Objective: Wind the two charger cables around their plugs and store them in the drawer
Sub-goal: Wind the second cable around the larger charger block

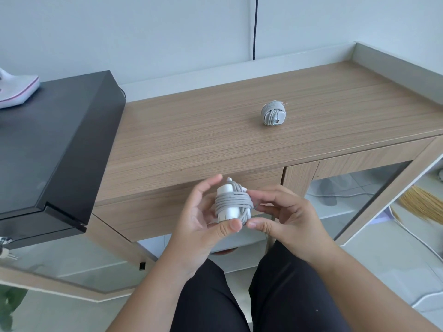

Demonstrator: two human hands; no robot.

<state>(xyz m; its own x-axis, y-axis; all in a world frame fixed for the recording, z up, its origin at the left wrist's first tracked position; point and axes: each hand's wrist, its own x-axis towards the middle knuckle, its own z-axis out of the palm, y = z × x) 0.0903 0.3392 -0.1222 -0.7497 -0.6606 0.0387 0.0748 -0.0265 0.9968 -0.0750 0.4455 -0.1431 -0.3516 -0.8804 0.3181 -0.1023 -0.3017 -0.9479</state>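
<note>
Head view: white charger plug (231, 203) bundled in grey cable.

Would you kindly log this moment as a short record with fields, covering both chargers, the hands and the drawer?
held charger: white plug wrapped in grey cable, in front of the desk edge
left hand: grips the held charger
right hand: fingertips on the cable wrap
second charger: already wound, lying on the wooden desk, apart from both hands
drawer: front closed
remaining, judged: finish the wrap, open the drawer, store both
</note>
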